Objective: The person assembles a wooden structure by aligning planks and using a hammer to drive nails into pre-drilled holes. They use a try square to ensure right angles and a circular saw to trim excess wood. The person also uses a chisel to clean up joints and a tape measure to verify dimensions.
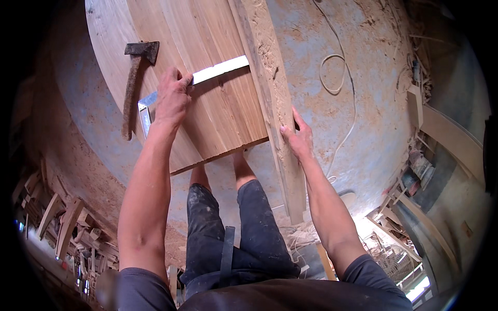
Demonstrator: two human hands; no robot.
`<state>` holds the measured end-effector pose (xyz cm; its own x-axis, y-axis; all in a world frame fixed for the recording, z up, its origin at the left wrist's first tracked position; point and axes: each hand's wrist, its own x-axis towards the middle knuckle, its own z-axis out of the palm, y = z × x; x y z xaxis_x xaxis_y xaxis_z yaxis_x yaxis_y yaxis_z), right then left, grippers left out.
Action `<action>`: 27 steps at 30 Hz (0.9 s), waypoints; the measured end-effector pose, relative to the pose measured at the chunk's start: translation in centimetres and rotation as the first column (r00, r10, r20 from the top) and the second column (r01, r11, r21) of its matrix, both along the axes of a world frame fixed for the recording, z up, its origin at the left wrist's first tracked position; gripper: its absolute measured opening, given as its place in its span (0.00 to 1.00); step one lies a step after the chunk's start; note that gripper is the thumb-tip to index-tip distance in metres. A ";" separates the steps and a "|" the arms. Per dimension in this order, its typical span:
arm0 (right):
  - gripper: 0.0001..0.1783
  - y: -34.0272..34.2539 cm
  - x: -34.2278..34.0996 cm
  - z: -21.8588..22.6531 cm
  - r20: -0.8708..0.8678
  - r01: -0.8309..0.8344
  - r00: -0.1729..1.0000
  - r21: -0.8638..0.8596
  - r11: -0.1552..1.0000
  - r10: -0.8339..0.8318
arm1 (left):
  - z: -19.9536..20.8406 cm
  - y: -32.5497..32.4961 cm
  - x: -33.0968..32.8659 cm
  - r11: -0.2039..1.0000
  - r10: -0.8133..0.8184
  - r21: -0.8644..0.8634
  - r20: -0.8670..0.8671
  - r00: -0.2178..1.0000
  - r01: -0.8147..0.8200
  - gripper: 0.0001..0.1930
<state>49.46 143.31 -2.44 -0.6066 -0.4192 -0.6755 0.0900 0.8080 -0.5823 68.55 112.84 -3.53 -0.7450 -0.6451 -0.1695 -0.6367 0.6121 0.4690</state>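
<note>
A wide wooden panel (218,119) of joined boards stretches out in front of me. Across it lies a metal carpenter's square (220,70), its blade reaching the thick wooden plank (282,124) along the panel's right edge. My left hand (174,96) is closed on the square near its corner, fingers curled over the blade. On the plank's near part, my right hand (298,136) grips the edge, thumb on top and fingers along the right side. Left of my left hand, a hatchet (133,85) with a dark head and wooden handle rests on the panel.
A pale cable (342,57) loops over the dusty blue-grey floor (311,31) to the right. Curved wooden pieces (67,225) and scraps are heaped at the lower left. More offcuts and a long curved board (451,135) lie at the right. A wire fan guard (394,262) shows lower right.
</note>
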 end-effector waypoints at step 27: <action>0.36 -1.2 2.3 1.8 -0.350 0.003 0.934 0.220 0.976 0.076 | 5.9 -2.1 3.6 0.906 0.279 0.312 0.065 0.958 -0.285 0.14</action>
